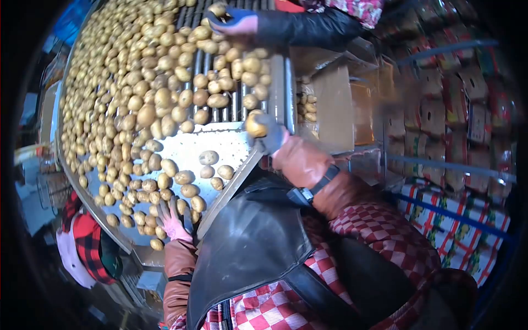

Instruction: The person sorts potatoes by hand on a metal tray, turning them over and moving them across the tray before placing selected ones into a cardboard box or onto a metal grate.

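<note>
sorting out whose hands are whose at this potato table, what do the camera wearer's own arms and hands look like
The left hand wears a pink glove and the right hand a grey glove. Both arms are in shiny brown sleeves. A black wristband with a watch-like block is strapped over the right sleeve near the wrist.

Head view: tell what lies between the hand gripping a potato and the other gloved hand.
A few loose potatoes on a metal sheet lie between the right hand, gripping its potato, and the left hand, shown in the head view.
</note>
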`<state>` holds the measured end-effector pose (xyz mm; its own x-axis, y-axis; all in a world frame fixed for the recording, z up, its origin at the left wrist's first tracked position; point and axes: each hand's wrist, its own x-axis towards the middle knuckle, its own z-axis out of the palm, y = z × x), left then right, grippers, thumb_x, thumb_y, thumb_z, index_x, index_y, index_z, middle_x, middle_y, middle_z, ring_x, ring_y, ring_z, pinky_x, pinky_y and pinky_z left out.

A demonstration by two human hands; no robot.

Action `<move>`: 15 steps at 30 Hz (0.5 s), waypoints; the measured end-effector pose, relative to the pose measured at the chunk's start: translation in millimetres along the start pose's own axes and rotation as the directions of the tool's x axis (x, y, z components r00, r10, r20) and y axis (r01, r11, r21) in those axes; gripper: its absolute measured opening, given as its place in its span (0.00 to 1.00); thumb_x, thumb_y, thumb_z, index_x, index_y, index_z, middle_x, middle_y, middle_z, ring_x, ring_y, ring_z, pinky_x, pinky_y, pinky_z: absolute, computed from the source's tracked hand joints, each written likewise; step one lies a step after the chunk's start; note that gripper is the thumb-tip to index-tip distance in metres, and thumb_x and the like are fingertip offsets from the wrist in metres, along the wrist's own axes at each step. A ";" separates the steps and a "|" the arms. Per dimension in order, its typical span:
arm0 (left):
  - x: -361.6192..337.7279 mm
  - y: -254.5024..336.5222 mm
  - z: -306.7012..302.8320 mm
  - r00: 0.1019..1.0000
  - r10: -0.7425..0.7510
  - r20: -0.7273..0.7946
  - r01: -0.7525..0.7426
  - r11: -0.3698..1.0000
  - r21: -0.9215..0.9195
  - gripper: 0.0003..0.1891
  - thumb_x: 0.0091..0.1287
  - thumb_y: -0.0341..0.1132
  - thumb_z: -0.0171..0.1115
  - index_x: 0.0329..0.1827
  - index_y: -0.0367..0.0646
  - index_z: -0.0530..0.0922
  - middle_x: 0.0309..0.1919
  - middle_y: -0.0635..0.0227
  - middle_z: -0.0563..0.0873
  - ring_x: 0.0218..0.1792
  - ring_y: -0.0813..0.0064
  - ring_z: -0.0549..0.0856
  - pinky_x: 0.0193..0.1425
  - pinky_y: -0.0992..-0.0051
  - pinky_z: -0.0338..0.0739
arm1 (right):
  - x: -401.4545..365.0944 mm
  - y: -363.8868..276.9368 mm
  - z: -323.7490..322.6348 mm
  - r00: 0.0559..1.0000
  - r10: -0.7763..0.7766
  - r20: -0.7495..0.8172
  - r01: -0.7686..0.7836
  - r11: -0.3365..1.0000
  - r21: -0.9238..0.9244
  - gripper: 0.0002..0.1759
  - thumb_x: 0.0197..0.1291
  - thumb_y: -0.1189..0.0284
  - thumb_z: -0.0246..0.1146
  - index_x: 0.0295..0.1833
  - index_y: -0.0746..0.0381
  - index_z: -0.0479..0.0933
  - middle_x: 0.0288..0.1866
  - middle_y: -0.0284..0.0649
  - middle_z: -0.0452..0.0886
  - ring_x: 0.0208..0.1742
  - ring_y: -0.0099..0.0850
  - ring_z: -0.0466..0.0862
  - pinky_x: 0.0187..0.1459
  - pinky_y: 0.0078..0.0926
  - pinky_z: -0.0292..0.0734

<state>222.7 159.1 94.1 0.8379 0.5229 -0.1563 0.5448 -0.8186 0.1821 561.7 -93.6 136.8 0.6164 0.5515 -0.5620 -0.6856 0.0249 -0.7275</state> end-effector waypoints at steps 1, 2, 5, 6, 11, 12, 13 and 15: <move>2.7 -2.0 0.7 0.999 0.032 -0.024 -0.033 0.999 -0.005 0.31 0.69 0.50 0.62 0.74 0.55 0.72 0.77 0.52 0.65 0.78 0.47 0.60 0.77 0.41 0.51 | -16.5 -24.1 -12.0 0.996 0.089 -0.022 -0.087 0.991 0.105 0.29 0.66 0.45 0.53 0.46 0.61 0.81 0.21 0.39 0.80 0.11 0.26 0.71 0.14 0.23 0.63; 6.6 -4.3 1.7 0.997 0.063 -0.049 -0.063 0.998 -0.010 0.30 0.69 0.51 0.61 0.74 0.55 0.72 0.77 0.52 0.65 0.78 0.47 0.60 0.77 0.41 0.51 | -35.2 -38.9 -21.6 0.997 0.024 -0.069 -0.026 0.999 -0.023 0.30 0.66 0.45 0.53 0.48 0.62 0.80 0.28 0.39 0.83 0.17 0.26 0.76 0.17 0.21 0.65; 12.1 6.3 -14.3 0.999 0.046 -0.001 -0.046 0.998 -0.044 0.28 0.72 0.52 0.58 0.73 0.53 0.72 0.77 0.48 0.64 0.78 0.47 0.60 0.77 0.41 0.51 | -63.8 -57.2 -72.1 0.994 0.020 -0.105 0.007 0.970 0.243 0.27 0.66 0.51 0.59 0.55 0.65 0.80 0.41 0.42 0.86 0.30 0.29 0.84 0.22 0.21 0.73; 12.2 6.6 -15.7 0.999 0.040 0.013 -0.039 0.998 -0.048 0.28 0.72 0.52 0.57 0.72 0.52 0.72 0.77 0.47 0.63 0.79 0.47 0.60 0.77 0.41 0.51 | -74.1 -58.1 -92.0 0.991 -0.037 -0.130 0.069 0.965 0.252 0.27 0.65 0.54 0.61 0.57 0.65 0.80 0.45 0.43 0.86 0.35 0.30 0.85 0.24 0.22 0.75; 10.8 1.3 -11.3 0.999 0.027 0.032 -0.025 0.998 -0.054 0.27 0.73 0.51 0.56 0.72 0.51 0.72 0.77 0.45 0.62 0.79 0.47 0.59 0.77 0.42 0.51 | -92.8 -46.7 -159.2 0.910 -0.349 -0.224 0.400 0.881 0.252 0.46 0.57 0.80 0.68 0.80 0.52 0.57 0.73 0.53 0.69 0.61 0.39 0.80 0.51 0.26 0.84; 11.4 -0.8 -7.2 0.999 0.032 0.031 -0.031 0.999 -0.044 0.27 0.73 0.51 0.56 0.72 0.51 0.72 0.77 0.45 0.62 0.79 0.47 0.59 0.77 0.42 0.51 | -94.5 -46.4 -165.1 0.908 -0.352 -0.229 0.404 0.879 0.252 0.46 0.57 0.80 0.68 0.80 0.52 0.57 0.73 0.53 0.69 0.61 0.39 0.80 0.51 0.26 0.84; 13.0 6.4 -12.7 0.998 -0.013 0.062 0.015 1.000 -0.025 0.26 0.74 0.51 0.56 0.71 0.51 0.73 0.77 0.45 0.62 0.79 0.46 0.59 0.77 0.43 0.52 | -97.7 -50.2 -165.3 0.906 -0.365 -0.216 0.411 0.881 0.234 0.47 0.57 0.82 0.68 0.80 0.52 0.57 0.73 0.53 0.69 0.61 0.39 0.80 0.52 0.28 0.84; 12.5 6.6 -11.0 0.999 -0.009 0.047 0.010 1.000 -0.012 0.26 0.74 0.51 0.55 0.71 0.51 0.73 0.77 0.44 0.62 0.79 0.46 0.59 0.77 0.44 0.52 | -98.9 -54.0 -169.3 0.897 -0.416 -0.149 0.440 0.874 0.207 0.47 0.57 0.84 0.67 0.81 0.51 0.57 0.72 0.52 0.69 0.60 0.40 0.81 0.53 0.31 0.84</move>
<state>237.1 162.9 104.0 0.8305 0.5187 -0.2030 0.5532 -0.8107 0.1918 603.4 -290.6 165.0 0.8960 0.3598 -0.2604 -0.4083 0.4365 -0.8017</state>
